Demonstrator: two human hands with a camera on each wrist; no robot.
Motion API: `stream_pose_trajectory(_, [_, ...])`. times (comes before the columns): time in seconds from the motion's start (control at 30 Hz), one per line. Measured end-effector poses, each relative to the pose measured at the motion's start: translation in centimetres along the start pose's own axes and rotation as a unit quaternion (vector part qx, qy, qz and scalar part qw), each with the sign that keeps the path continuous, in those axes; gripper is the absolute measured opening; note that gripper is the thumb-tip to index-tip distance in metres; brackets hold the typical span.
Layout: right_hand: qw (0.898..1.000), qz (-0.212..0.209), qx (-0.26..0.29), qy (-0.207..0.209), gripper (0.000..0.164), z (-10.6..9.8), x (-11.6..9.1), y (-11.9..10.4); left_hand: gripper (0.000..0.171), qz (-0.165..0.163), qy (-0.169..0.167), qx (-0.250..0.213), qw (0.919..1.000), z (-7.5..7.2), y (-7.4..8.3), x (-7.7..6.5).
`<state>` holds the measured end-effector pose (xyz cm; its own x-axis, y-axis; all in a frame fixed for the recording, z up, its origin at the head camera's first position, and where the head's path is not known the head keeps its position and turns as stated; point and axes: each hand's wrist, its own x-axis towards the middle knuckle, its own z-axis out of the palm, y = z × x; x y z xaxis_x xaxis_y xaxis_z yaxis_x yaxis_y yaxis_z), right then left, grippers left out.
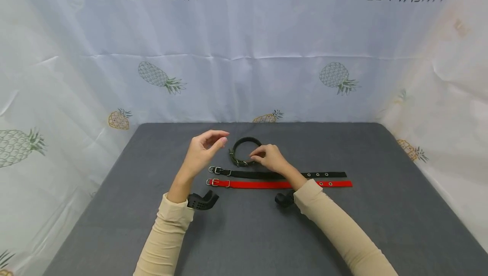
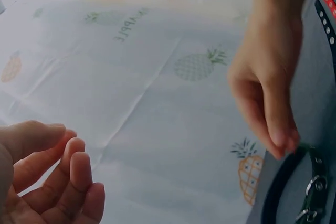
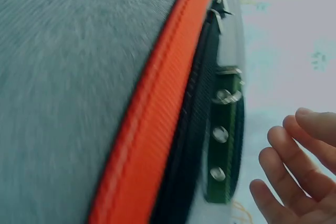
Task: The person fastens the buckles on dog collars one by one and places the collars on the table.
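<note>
Gray counter point(image 1: 245, 233), pineapple-print cloth point(image 1: 244, 89) round it. Green collar point(image 3: 224, 118) sits looped toward the back, side edges well off. Left hand point(image 1: 201, 150) hangs loose, gripping nothing; right hand point(image 1: 271, 157) looks relaxed too, right beside the collar.

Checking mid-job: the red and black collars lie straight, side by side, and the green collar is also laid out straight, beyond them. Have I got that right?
Not quite: the green collar isn't laid out straight; it is curved round into a loop, as the head view shows. The red collar and black collar do lie straight, side by side, with the green one beyond them.
</note>
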<state>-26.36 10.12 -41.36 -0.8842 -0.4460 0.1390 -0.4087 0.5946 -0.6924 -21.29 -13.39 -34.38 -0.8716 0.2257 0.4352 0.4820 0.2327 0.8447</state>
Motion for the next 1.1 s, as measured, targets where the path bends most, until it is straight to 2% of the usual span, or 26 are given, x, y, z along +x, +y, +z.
stream_pose_trajectory(0.27, [0.999, 0.034, 0.023, -0.008, 0.025, -3.8, -2.3, 1.0, 0.023, -0.033, -0.032, 0.057, 0.9973, -0.3, -1.1, -0.1])
stream_pose_trajectory(0.4, [0.999, 0.041, 0.010, -0.016, 0.029, -5.4, -3.8, 2.2, 0.023, -0.053, -0.056, 0.092, 0.9928, -0.3, -2.1, -0.3])
stream_pose_trajectory(0.6, [0.999, 0.039, -0.014, -0.011, 0.029, -7.5, -6.4, 4.2, 0.021, -0.072, -0.081, 0.114, 0.9875, -0.4, -3.3, -0.9])
stream_pose_trajectory(0.87, [0.998, 0.055, -0.041, 0.016, 0.027, -9.3, -8.9, 6.4, 0.023, -0.079, -0.098, 0.146, 0.9813, -0.8, -5.4, -1.5])
stream_pose_trajectory(1.1, [0.996, 0.077, -0.042, 0.023, 0.027, -10.2, -10.8, 8.1, 0.026, -0.100, -0.109, 0.159, 0.9761, -1.2, -6.6, -1.8])
